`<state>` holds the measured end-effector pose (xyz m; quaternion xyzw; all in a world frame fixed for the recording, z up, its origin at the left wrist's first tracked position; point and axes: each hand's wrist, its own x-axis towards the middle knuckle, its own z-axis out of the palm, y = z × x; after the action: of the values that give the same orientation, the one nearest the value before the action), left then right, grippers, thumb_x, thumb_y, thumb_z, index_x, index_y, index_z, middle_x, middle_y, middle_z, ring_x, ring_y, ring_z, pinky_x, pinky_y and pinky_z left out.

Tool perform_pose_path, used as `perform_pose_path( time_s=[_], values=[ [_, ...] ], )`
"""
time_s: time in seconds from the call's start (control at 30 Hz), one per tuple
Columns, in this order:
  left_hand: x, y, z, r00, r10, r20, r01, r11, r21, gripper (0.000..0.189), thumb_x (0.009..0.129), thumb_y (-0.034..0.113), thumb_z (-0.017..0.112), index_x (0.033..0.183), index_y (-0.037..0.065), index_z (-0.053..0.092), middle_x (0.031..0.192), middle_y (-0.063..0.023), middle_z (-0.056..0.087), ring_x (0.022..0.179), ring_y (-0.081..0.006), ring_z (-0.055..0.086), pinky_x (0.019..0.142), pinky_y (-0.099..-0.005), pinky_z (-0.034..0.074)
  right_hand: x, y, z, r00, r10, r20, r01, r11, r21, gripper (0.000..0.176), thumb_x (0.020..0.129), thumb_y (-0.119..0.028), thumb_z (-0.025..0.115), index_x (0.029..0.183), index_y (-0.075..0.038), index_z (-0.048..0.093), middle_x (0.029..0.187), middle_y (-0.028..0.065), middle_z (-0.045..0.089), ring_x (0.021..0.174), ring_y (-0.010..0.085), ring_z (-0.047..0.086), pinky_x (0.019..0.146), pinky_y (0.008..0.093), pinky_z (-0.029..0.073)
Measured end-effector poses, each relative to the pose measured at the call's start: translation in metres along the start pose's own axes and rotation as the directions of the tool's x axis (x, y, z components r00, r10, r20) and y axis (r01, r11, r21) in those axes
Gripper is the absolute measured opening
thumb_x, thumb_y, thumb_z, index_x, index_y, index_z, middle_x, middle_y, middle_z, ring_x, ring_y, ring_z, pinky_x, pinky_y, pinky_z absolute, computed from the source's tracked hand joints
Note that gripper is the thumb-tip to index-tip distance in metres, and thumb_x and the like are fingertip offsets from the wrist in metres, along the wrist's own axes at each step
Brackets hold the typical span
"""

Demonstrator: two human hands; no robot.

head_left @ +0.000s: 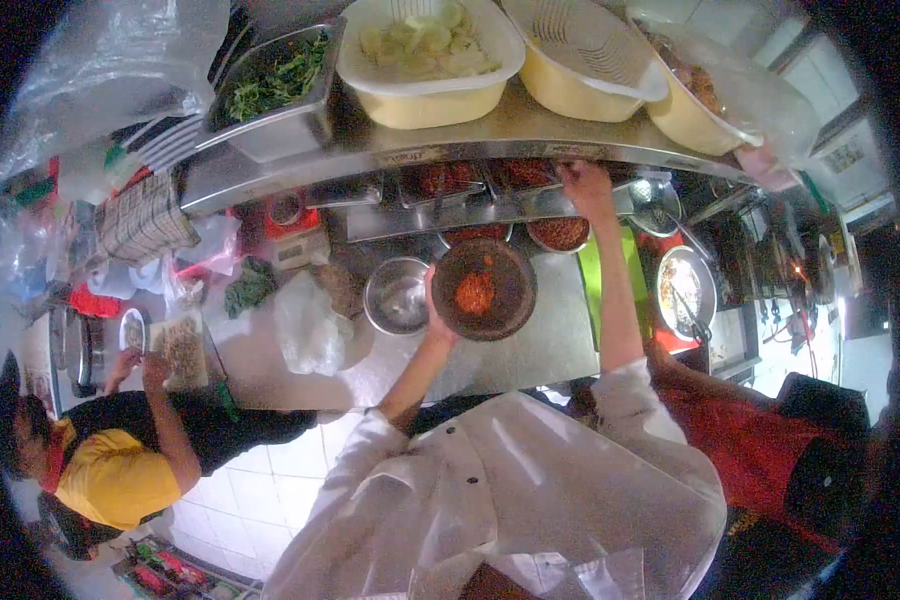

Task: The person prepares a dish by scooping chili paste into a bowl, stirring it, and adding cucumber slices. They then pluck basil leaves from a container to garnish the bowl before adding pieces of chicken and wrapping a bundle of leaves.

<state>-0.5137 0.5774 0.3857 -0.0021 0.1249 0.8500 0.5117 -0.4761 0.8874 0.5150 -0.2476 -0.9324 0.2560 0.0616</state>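
Observation:
My left hand (440,318) grips the left rim of a dark round bowl (515,300), tilted to show a clump of orange-red food (475,290) inside. My right hand (583,188) reaches up to the metal containers of red food (523,174) under the shelf edge; its fingers look bent, and whatever they hold is too small to tell. Left of the dark bowl stands a steel bowl (398,296). Just below my right hand is a bowl of red bits (558,234), and a green board (620,290) lies beneath my right forearm.
Overhead, a steel shelf (420,148) bears yellow tubs (425,100) and a tray of greens (275,85). A person in yellow (120,480) works at the left; another in red (740,440) stands close at the right, near a white bowl (684,290). A plastic bag (310,325) lies left.

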Motion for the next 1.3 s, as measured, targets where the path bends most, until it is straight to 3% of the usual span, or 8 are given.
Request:
perform_pose_path(
  time_s=[0.03,0.17,0.37,0.47,0.57,0.83,1.13,1.3],
  values=[
    [-0.012,-0.001,0.003,0.996,-0.049,0.07,0.056,0.993,-0.103,0.074,0.094,0.064,0.037,0.141,0.009,0.046,0.143,-0.0138,0.049,0.13,-0.0349,0.047,0.112,-0.0529,0.033,0.019,0.016,0.013,0.975,-0.01,-0.222,-0.104,0.861,-0.498,0.047,0.093,-0.038,0.056,0.122,-0.001,0.06,0.099,0.0217,0.069,0.086,0.0336,0.068,0.077,0.0447,0.056],
    [-0.046,-0.003,-0.016,1.0,0.007,-0.004,-0.008,0.993,-0.116,0.076,0.092,0.066,0.038,0.141,0.008,0.047,0.143,-0.0146,0.049,0.13,-0.037,0.047,0.112,-0.0529,0.033,0.048,0.058,0.069,0.777,-0.383,-0.5,0.088,0.852,-0.516,0.04,0.088,-0.036,0.057,0.101,0.002,0.064,0.091,0.0244,0.066,0.086,0.0387,0.065,0.079,0.0507,0.052],
    [-0.106,0.017,-0.028,0.986,0.069,-0.152,-0.083,0.993,-0.085,0.074,0.092,0.065,0.037,0.139,0.009,0.049,0.14,-0.0142,0.051,0.127,-0.0369,0.049,0.11,-0.0531,0.036,0.048,0.069,0.066,0.989,-0.149,-0.022,0.095,0.732,-0.675,0.04,0.086,-0.026,0.057,0.113,0.004,0.057,0.101,0.0247,0.063,0.092,0.0382,0.063,0.082,0.052,0.051],
    [-0.135,0.023,-0.03,0.97,0.179,-0.165,-0.184,0.983,-0.012,0.074,0.092,0.066,0.036,0.138,0.01,0.05,0.139,-0.0137,0.052,0.126,-0.036,0.05,0.11,-0.0528,0.037,0.018,0.041,0.065,0.839,-0.345,-0.42,0.043,0.812,-0.582,0.035,0.081,-0.016,0.059,0.11,0.003,0.056,0.087,0.0226,0.066,0.079,0.0367,0.066,0.072,0.0507,0.053],
    [-0.148,0.032,-0.039,0.952,0.252,-0.174,-0.254,0.967,0.011,0.074,0.092,0.066,0.034,0.14,0.01,0.048,0.14,-0.0141,0.051,0.127,-0.0353,0.049,0.11,-0.0523,0.037,-0.017,-0.012,0.039,0.931,-0.101,-0.351,-0.116,0.829,-0.547,0.037,0.079,-0.014,0.06,0.111,0.003,0.055,0.071,0.0193,0.065,0.067,0.0367,0.066,0.059,0.0487,0.054],
    [-0.164,0.028,-0.061,0.921,0.325,-0.216,-0.318,0.946,0.067,0.076,0.092,0.069,0.035,0.141,0.012,0.048,0.141,-0.013,0.05,0.128,-0.0352,0.047,0.111,-0.0529,0.035,-0.036,0.025,0.1,0.866,-0.292,-0.405,0.023,0.834,-0.551,0.06,0.083,-0.017,0.059,0.136,0.006,0.042,0.07,0.018,0.066,0.063,0.0332,0.067,0.057,0.048,0.054],
    [-0.179,0.014,-0.046,0.974,0.194,-0.112,-0.204,0.975,-0.086,0.078,0.092,0.069,0.033,0.141,0.01,0.047,0.141,-0.0146,0.05,0.128,-0.0354,0.048,0.11,-0.0523,0.036,-0.029,0.013,0.105,0.92,-0.123,-0.372,-0.036,0.919,-0.393,0.047,0.076,-0.013,0.063,0.12,0.003,0.058,0.071,0.0163,0.066,0.065,0.0347,0.065,0.061,0.0478,0.053],
    [-0.188,0.013,-0.047,0.963,0.179,-0.204,-0.188,0.982,-0.023,0.081,0.091,0.071,0.034,0.144,0.011,0.043,0.145,-0.0134,0.046,0.13,-0.035,0.045,0.111,-0.0551,0.033,-0.03,0.036,0.108,0.74,-0.5,-0.45,0.09,0.737,-0.67,0.017,0.085,-0.019,0.059,0.088,-0.006,0.068,0.079,0.0163,0.069,0.071,0.0352,0.067,0.063,0.0484,0.053]
  ],
)
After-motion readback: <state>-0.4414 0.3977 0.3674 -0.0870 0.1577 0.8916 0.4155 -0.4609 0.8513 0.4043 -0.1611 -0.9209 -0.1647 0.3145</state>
